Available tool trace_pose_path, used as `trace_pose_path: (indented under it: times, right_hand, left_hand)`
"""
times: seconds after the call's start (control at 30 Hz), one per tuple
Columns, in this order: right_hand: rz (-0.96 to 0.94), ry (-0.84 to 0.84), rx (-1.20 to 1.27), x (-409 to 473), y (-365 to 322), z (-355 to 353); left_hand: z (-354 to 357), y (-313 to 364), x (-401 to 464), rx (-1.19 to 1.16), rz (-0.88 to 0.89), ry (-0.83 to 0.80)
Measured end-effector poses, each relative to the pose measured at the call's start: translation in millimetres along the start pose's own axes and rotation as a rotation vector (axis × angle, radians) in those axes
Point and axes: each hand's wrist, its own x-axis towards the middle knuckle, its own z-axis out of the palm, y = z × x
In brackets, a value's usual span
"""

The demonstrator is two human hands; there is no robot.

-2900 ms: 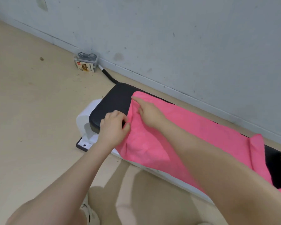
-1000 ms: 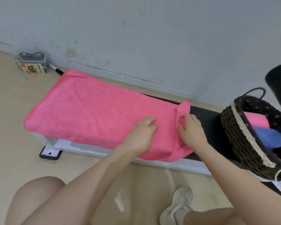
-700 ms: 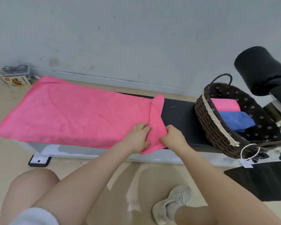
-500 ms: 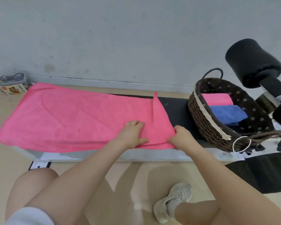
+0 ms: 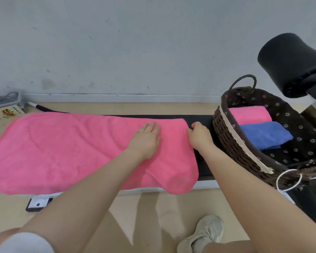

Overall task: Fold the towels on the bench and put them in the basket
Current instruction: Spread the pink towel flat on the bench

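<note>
**Pink towel spread across the padded surface**

A fluffy pink towel (image 5: 66, 150) is lying flat over the black padded surface (image 5: 202, 159), its near edge drooping. The left hand (image 5: 147, 141) is pressing on it, fingers straight. The right hand (image 5: 199, 136) is curling at the towel's right edge; whether it is pinching cloth is unclear. The woven basket (image 5: 232, 141) is holding rolled pink and blue towels.
</note>
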Motion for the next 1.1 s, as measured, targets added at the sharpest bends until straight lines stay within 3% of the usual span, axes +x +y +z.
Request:
trace_pose_path:
  times: [0.13, 0.27, 0.43, 0.53, 0.6, 0.7, 0.77, 0.9, 1.1]
  right_hand:
    - [0.113, 0.021, 0.053, 32, -8, 13]
    - [0.026, 0.045, -0.091, 55, -10, 16]
    - [0.003, 0.199, -0.204, 79, -13, 5]
    - [0.023, 0.199, -0.308, 78, -21, 6]
    - [-0.063, 0.203, -0.373, 64, -28, 12]
    - [-0.423, 0.093, -0.308, 28, -44, 38]
    - [-0.539, -0.048, -0.280, 3, -55, 59]
    - [-0.530, -0.205, -0.482, -19, -47, 85]
    - [-0.407, -0.150, -0.516, -32, 8, 56]
  left_hand:
    - [7, -21, 23, 0.059, -0.045, -0.061]
    - [16, -25, 35, 0.065, -0.026, -0.004]
    - [17, -20, 62, 0.060, -0.023, 0.028]
    - [18, -19, 76, 0.041, -0.027, 0.046]
    - [13, -22, 73, -0.057, 0.046, 0.050]
    - [2, -29, 47, -0.180, 0.166, 0.225]
    - [1, -38, 21, -0.115, 0.098, 0.302]
    - [18, -56, -24, 0.021, -0.122, 0.121]
    - [25, -61, -31, 0.118, -0.150, 0.055]
